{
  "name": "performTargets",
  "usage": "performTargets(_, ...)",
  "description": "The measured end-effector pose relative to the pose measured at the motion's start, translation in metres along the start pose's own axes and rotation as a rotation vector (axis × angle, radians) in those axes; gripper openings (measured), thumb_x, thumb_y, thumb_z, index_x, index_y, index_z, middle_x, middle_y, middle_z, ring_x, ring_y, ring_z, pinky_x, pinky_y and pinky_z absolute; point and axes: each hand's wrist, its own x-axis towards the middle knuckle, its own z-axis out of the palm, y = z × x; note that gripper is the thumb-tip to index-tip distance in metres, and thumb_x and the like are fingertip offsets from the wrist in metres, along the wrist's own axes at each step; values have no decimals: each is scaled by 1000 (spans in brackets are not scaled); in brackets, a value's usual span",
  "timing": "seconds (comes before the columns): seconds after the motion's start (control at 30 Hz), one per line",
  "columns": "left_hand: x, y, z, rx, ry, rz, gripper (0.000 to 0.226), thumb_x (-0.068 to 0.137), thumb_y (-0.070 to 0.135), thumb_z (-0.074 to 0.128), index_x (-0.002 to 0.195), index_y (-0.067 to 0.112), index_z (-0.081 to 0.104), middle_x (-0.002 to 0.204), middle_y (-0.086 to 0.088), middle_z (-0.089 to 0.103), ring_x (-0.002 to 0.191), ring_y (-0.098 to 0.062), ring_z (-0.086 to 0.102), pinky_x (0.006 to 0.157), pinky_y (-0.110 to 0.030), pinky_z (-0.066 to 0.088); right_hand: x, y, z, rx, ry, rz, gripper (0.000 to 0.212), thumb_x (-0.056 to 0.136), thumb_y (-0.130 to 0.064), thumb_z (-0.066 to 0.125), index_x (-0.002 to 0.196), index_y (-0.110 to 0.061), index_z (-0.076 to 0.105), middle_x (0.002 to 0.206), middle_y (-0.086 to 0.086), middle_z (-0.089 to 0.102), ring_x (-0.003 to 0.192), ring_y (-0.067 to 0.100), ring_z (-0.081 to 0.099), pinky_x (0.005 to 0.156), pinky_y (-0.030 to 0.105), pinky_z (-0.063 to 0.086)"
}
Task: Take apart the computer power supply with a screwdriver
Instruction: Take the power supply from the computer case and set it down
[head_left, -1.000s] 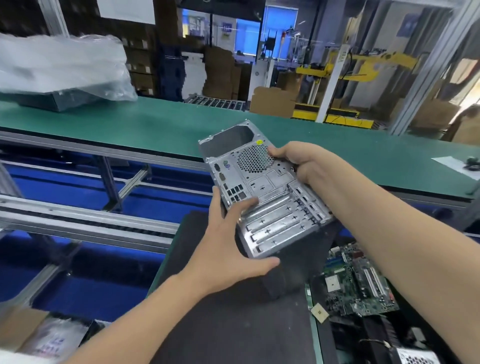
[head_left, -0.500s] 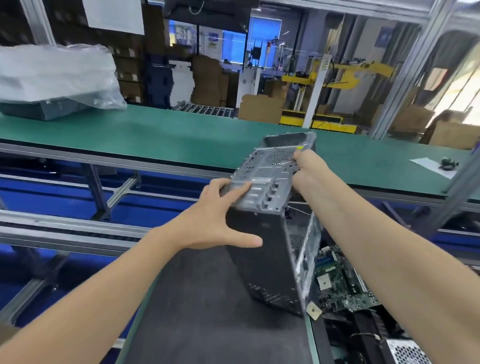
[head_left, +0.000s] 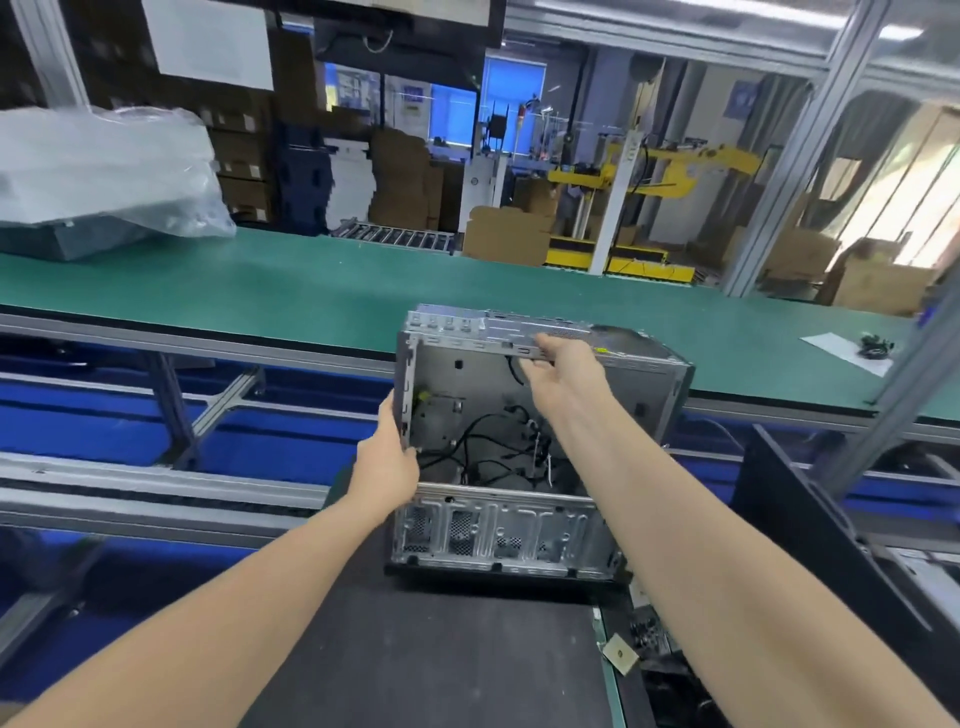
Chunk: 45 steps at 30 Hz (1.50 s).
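Both hands gripped the case: left hand its left edge, right hand its top rim. No screwdriver seen; unscrewing probably not begun.

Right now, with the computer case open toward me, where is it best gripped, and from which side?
Grip the computer case by its bare metal rims: the left wall's edge from the left, where the left hand holds, and the far top rim from above, like the right hand. The rims look straight and stiff; the loose cables inside give no hold.
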Motion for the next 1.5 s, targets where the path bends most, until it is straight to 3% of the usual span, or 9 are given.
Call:
performTargets(0.17,33,-9,0,10,97,-18,93,99,-9,51,164,38,4,103,-7,68,72,-12,59,54,-33,47,16,7,16,38,-95,10,37,96,10,61,132,12,55,113,20,58,119,28,57,101,43,49)
performTargets(0.37,57,-30,-3,31,143,-2,95,95,-14,51,162,36,6,103,-11,72,90,-18,69,62,-35,53,33,31,17,124,-135,80,51,95,11,61,143,6,44,142,27,48,133,34,52,114,52,42)
performTargets(0.5,62,-55,1,15,112,-41,93,99,-8,56,164,30,3,99,-15,69,77,-19,67,67,-39,58,36,58,19,103,-134,100,52,96,10,60,145,10,42,124,22,59,111,27,61,109,50,44)
performTargets(0.63,78,-62,-3,-28,70,-44,96,97,-14,52,164,35,3,123,-16,68,100,-23,73,81,-48,64,41,67,25,115,-141,76,63,96,7,64,151,1,35,112,15,56,99,20,61,110,47,44)
performTargets(0.8,93,-63,-9,0,9,-73,94,100,-6,56,164,28,-3,110,-8,64,91,-27,72,81,-50,62,42,64,26,122,-174,147,62,96,6,63,151,-1,36,148,22,46,129,34,56,111,48,47)
performTargets(0.93,88,-65,-6,8,25,-70,60,106,6,52,156,10,19,117,-19,63,78,-27,63,61,-39,52,34,62,12,41,-197,169,54,96,-3,67,145,-5,44,145,21,43,118,34,62,88,39,61)
performTargets(1.1,70,-51,4,-72,64,-124,60,103,14,59,151,3,25,141,-24,53,123,-42,55,99,-53,49,29,59,-9,-71,-253,173,21,101,-7,62,120,1,61,119,21,67,107,31,72,88,37,61)
performTargets(1.27,30,-12,36,-415,-214,-483,54,100,29,63,146,12,39,157,-12,37,136,-38,44,104,-52,46,12,64,-42,-140,-246,183,19,102,-15,57,117,-5,63,113,13,74,104,30,74,82,37,61)
performTargets(1.5,-54,12,96,-396,-511,-176,30,102,28,58,130,21,62,123,2,65,114,-28,64,94,-45,58,-25,73,-136,-176,-89,119,18,103,-17,58,120,-13,63,116,8,74,101,25,74,83,35,60)
